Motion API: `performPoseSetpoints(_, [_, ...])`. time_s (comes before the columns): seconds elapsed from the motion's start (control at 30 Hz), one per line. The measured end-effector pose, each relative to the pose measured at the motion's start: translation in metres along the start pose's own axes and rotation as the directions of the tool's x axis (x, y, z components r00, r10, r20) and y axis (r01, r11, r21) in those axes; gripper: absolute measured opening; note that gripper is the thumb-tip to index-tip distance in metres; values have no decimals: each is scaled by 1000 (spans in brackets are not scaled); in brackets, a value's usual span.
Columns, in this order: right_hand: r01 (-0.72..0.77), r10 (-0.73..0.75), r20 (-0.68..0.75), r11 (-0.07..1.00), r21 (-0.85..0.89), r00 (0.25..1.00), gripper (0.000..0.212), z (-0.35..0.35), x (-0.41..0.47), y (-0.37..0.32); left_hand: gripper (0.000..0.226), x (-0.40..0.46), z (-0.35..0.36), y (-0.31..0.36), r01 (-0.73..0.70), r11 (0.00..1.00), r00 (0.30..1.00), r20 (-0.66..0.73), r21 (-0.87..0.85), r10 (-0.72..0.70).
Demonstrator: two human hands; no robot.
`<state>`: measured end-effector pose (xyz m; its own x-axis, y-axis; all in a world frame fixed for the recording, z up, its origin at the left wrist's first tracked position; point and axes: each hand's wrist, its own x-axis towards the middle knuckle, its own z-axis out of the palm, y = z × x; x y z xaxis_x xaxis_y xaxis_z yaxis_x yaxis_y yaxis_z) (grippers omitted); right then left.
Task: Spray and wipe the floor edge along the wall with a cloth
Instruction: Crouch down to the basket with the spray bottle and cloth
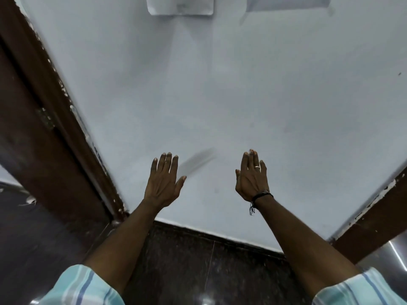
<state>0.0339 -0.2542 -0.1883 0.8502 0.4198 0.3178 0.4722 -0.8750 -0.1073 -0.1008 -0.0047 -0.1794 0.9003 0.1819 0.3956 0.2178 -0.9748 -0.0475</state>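
While both arms reached up toward wall, left hand and right hand were spread flat, holding nothing. Cloth, spray out of view; floor edge lay below. Cloth likely soft, light: bunch it mid-fold.

My left hand is bare, nothing on wrist or fingers. My right hand wears a thin pale ring on one finger. A dark cord band circles that wrist, its frayed bluish ends hanging below it on the thumb side. Both forearms are bare up to short sleeves. My left sleeve and right sleeve are light turquoise cloth with white and darker blue stripes.
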Motion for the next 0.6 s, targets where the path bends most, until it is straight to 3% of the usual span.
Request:
performPoseSetpoints(0.3, [29, -35, 214, 999, 30, 976, 64, 57, -42, -35, 67, -47, 38, -32, 96, 993, 991, 98, -70, -89])
performPoseSetpoints(0.6, [133, -132, 246, 991, 14, 960, 66, 96, -20, -106, 70, -81, 69, -106, 260, 959, 956, 170, -111, -239])
